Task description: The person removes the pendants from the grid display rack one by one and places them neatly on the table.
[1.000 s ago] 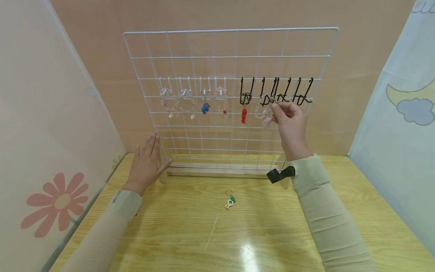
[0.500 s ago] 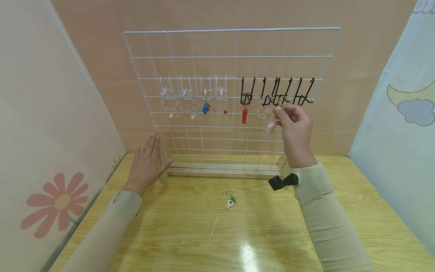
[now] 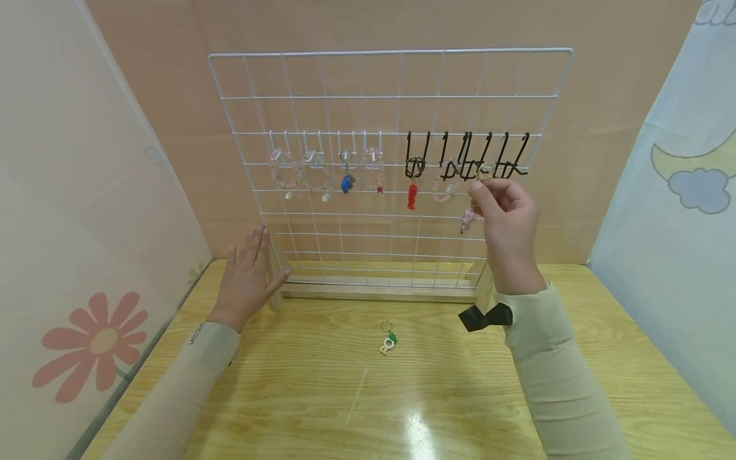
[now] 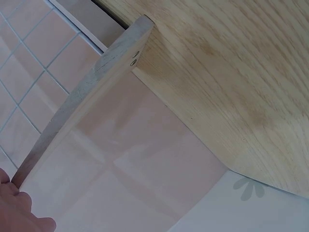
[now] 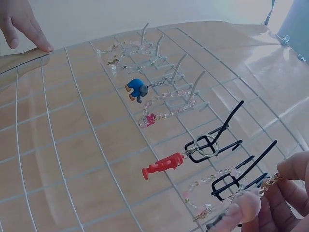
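My right hand point(image 3: 508, 223) pinches a keychain by its gold chain. Its pink charm point(image 3: 468, 220) dangles below the fingers, and its ring overlaps the third black hook point(image 3: 473, 167) in the head view. In the right wrist view the pink charm point(image 5: 248, 205) is near the camera, beside a beaded bracelet point(image 5: 188, 193) on a black hook. My left hand point(image 3: 244, 278), fingers extended, rests against the left wooden post of the white wire grid rack point(image 3: 391, 51). Fingertips point(image 4: 19, 200) touch the post's end point(image 4: 72, 111) in the left wrist view.
Beaded bracelets point(image 3: 315, 176) and a blue-charm keychain point(image 3: 347, 182) hang from white hooks. A red-charm keychain point(image 3: 412, 195) hangs on the first black hook. A green-and-white keychain point(image 3: 388, 342) lies on the wooden table point(image 3: 299, 383). Printed cloth walls stand at both sides.
My right hand has moved right and slightly down with the keychain, away from the bracelet on the second black hook. The left hand stays against the post.
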Available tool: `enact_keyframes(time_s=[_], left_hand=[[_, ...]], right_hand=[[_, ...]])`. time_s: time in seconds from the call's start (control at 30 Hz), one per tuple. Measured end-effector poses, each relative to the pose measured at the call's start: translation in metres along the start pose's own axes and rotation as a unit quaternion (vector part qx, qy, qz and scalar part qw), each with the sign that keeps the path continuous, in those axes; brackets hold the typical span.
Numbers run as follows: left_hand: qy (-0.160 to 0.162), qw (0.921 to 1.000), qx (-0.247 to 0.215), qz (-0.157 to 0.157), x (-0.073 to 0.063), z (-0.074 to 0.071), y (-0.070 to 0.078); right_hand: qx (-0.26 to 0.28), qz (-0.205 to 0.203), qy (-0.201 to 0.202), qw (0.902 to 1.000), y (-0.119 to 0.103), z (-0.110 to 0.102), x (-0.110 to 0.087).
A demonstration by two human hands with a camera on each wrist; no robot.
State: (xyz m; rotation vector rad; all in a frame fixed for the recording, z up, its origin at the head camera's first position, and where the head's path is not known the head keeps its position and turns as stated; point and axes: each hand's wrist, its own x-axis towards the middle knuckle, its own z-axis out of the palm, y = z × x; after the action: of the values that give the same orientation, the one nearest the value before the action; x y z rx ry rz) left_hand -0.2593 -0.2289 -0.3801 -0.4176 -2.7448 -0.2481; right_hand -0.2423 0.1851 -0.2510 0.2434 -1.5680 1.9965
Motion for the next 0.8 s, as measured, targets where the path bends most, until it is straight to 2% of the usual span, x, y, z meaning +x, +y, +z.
enact_keyframes(time_s=[0.13, 0.3, 0.6, 0.8], left_hand=[[-0.001, 1.0, 0.0, -0.001, 0.0, 0.0, 0.0], [0.0, 1.0, -0.001, -0.002, 0.0, 0.001, -0.001], [0.016, 0.9998, 0.007, 0.006, 0.001, 0.007, -0.004], [0.013, 0.9999, 0.004, 0.0, 0.001, 0.007, -0.003]], right_hand=[[-0.02, -0.007, -0.013, 0.9997, -0.003, -0.001, -0.008], [-0.05, 0.009, -0.032, 0.9982, -0.002, -0.004, -0.02], [-0.034, 0.072, -0.096, 0.9921, 0.021, -0.012, -0.042], [-0.028, 0.122, -0.126, 0.9841, 0.042, -0.02, -0.051]])
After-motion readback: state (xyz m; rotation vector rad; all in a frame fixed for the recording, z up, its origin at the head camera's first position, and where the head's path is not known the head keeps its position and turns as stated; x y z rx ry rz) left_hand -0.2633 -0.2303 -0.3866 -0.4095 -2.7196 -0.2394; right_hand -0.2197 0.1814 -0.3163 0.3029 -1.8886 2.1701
